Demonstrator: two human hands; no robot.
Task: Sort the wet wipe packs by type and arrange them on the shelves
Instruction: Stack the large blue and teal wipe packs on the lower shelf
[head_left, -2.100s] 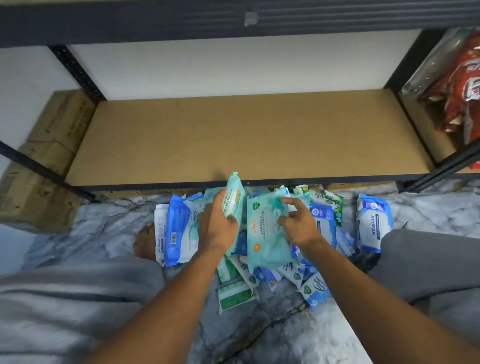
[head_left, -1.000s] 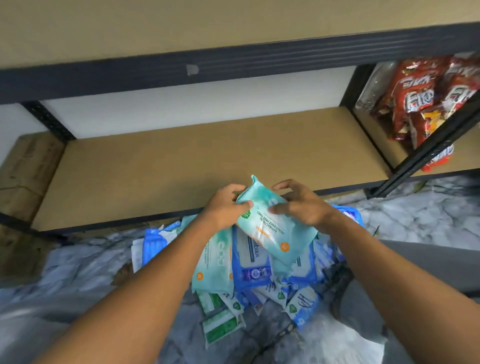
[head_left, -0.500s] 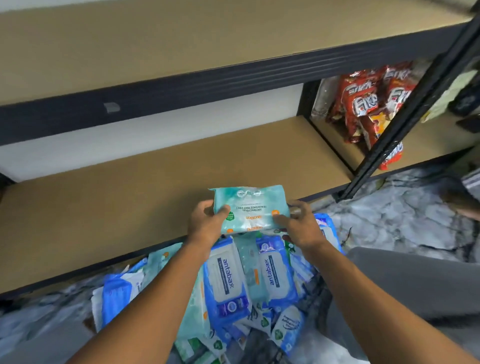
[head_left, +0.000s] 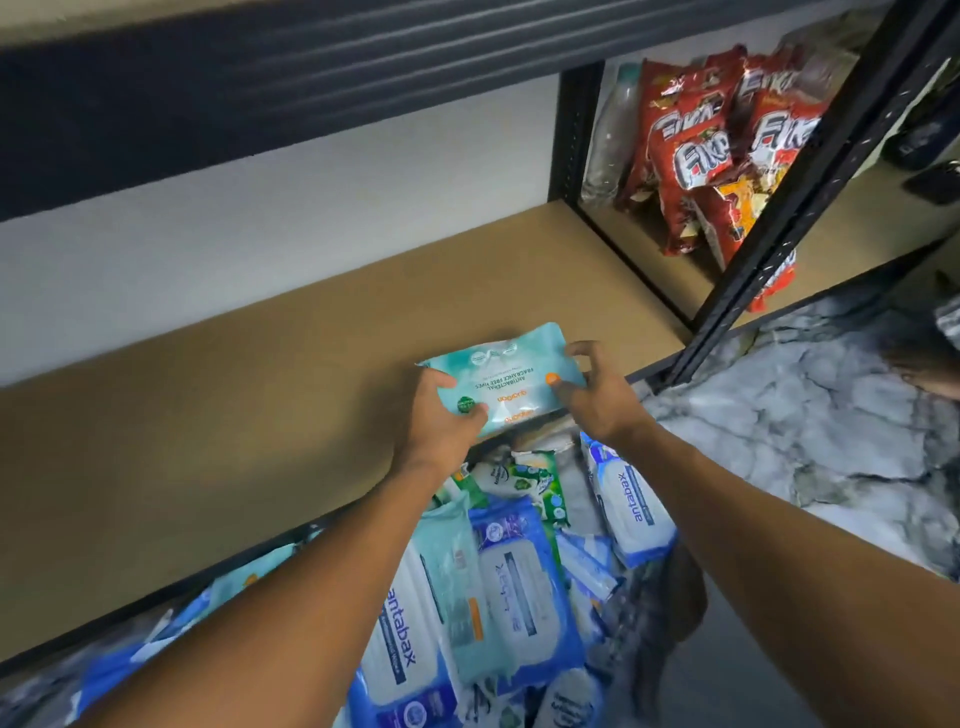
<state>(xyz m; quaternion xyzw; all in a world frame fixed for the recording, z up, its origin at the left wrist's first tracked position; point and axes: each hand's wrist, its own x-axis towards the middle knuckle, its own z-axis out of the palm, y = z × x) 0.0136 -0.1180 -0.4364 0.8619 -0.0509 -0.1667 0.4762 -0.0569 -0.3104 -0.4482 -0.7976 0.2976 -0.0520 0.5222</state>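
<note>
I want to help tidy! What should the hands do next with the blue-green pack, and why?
Probably lower the pack flat onto the brown shelf and let go. The left hand and right hand hold its ends at the shelf's front edge; the other packs lie heaped on the floor.

— On the shelf (head_left: 234, 426)?
— Tan board, from 9 o'clock to centre. At centre, over its front edge, a teal pack (head_left: 498, 379); touching the board or not, can't tell.
— Next bay?
— At 2 o'clock, a second board (head_left: 841, 228): red snack bags (head_left: 685, 156) leaning upright, a clear bottle (head_left: 615, 130) standing at their 9 o'clock.
— And the floor (head_left: 831, 415)?
— Marbled grey, 3 to 6 o'clock. Heap of wipes (head_left: 519, 582) at 6 o'clock, just in front of the shelf: blue, teal and green, overlapping.
</note>
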